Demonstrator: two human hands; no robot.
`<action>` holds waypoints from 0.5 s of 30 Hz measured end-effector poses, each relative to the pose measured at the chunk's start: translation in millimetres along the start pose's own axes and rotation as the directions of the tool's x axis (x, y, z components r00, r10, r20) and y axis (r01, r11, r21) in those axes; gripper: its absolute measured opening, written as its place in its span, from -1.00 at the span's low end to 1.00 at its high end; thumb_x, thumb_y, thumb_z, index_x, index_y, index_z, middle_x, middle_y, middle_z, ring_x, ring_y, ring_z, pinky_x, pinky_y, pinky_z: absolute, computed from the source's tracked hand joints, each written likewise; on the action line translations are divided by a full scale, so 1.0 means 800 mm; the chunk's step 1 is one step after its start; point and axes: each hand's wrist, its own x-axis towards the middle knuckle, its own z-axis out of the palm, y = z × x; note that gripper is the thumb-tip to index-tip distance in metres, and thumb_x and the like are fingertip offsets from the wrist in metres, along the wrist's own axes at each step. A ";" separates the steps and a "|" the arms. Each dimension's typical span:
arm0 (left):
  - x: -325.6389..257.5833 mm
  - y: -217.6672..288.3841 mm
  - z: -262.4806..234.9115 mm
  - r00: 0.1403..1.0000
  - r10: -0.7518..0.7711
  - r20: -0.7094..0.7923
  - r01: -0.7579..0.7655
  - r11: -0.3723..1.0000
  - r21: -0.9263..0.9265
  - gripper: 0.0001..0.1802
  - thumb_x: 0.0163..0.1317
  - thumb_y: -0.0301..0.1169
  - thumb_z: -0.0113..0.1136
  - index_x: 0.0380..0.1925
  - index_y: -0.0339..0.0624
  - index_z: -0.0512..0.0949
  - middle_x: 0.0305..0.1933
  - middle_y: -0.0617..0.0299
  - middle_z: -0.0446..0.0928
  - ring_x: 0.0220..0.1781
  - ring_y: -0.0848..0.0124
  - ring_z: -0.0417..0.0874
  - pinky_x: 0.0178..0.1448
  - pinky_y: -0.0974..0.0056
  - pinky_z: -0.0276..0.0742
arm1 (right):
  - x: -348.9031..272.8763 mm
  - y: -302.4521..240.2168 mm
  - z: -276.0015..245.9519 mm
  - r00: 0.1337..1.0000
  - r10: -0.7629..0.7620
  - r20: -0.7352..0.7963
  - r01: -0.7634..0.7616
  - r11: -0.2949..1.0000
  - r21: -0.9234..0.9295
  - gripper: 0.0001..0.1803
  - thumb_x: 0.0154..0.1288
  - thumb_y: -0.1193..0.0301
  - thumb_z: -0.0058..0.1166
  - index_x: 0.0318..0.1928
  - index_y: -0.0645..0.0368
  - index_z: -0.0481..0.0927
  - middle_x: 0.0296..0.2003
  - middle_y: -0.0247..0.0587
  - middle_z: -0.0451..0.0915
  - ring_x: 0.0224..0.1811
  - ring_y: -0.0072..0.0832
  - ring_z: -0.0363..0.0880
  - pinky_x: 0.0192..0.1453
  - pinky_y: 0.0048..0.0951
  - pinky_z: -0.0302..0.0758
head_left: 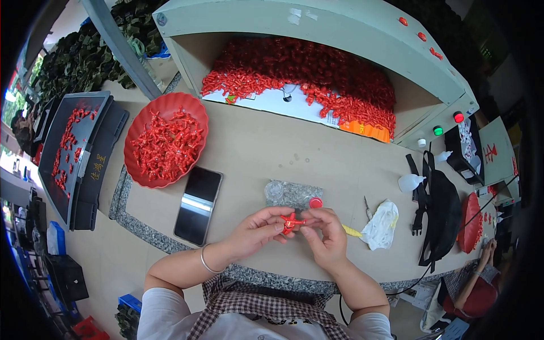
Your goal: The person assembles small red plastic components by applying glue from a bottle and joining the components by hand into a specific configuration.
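A small glossy red plastic figure (290, 223) with several arms sticking out is held in front of me over the table's near edge. My left hand (255, 231) pinches its left side between thumb and fingers. At its right side, my right hand (327, 237) is closed on an arm of the same piece. Just beyond the hands lies a speckled stone slab (296, 194), bearing a clear round dish (274, 191) and a small red-rimmed cap (315, 203). The fingers partly cover the figure, so its finer details cannot be made out.
Left stand a red scalloped bowl (129, 148) of similar pieces, a phone (198, 205) and a grey bin (107, 161). A pale green cabinet (294, 17) heaped with red pieces spans the back. Right lie a white cloth (381, 225), a squeeze bottle (410, 182) and a black bag (443, 209).
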 end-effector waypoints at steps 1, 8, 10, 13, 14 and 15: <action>0.000 -0.002 -0.001 1.000 0.008 0.017 -0.009 0.999 0.048 -0.60 0.32 -0.42 -0.10 0.16 -0.16 0.25 -0.01 0.13 0.47 -0.02 0.41 0.52 0.02 0.32 0.44 | -0.001 0.002 0.000 0.998 0.025 0.062 -0.028 0.999 0.047 -0.65 0.16 0.65 0.02 -0.02 0.28 0.36 -0.17 -0.18 0.43 -0.14 -0.52 0.47 -0.03 -0.49 0.44; 0.002 -0.002 0.001 0.999 0.053 0.010 -0.054 0.969 0.242 -0.65 0.28 -0.46 -0.01 0.08 -0.22 0.34 -0.07 0.19 0.49 -0.09 0.45 0.54 -0.05 0.38 0.48 | -0.003 0.007 -0.001 0.996 0.011 0.089 -0.013 1.000 0.025 -0.64 0.16 0.68 0.01 -0.01 0.27 0.35 -0.16 -0.20 0.43 -0.14 -0.52 0.48 -0.01 -0.48 0.45; 0.002 -0.005 0.001 0.996 0.086 -0.012 -0.080 0.965 0.251 -0.64 0.25 -0.48 0.04 0.05 -0.24 0.36 -0.10 0.21 0.49 -0.12 0.48 0.54 -0.07 0.40 0.48 | -0.004 0.008 0.001 1.000 0.027 0.013 -0.028 0.992 0.120 -0.67 0.15 0.66 0.04 -0.04 0.29 0.39 -0.19 -0.16 0.49 -0.17 -0.51 0.52 -0.08 -0.51 0.50; 0.002 -0.008 -0.001 0.995 0.104 0.005 -0.101 0.957 0.272 -0.64 0.24 -0.49 0.04 0.05 -0.24 0.36 -0.12 0.21 0.50 -0.14 0.50 0.54 -0.06 0.40 0.48 | -0.004 0.010 0.001 0.991 0.125 0.047 -0.133 0.950 0.282 -0.67 0.17 0.66 0.02 -0.02 0.27 0.38 -0.20 -0.20 0.50 -0.16 -0.55 0.50 -0.04 -0.52 0.47; 0.001 -0.008 0.000 0.995 0.105 0.003 -0.101 0.957 0.270 -0.64 0.24 -0.49 0.04 0.05 -0.24 0.36 -0.12 0.21 0.50 -0.14 0.50 0.54 -0.06 0.40 0.48 | -0.003 0.009 0.001 0.991 0.126 0.050 -0.135 0.950 0.282 -0.67 0.17 0.66 0.02 -0.02 0.27 0.38 -0.20 -0.20 0.50 -0.16 -0.55 0.50 -0.04 -0.52 0.47; 0.000 -0.008 0.000 0.995 0.104 -0.002 -0.100 0.955 0.279 -0.64 0.24 -0.50 0.05 0.05 -0.24 0.36 -0.13 0.22 0.50 -0.15 0.50 0.54 -0.06 0.40 0.48 | -0.002 0.007 0.000 0.979 0.193 0.062 -0.203 0.916 0.347 -0.67 0.16 0.65 0.04 -0.03 0.26 0.38 -0.24 -0.23 0.50 -0.18 -0.56 0.49 -0.07 -0.53 0.46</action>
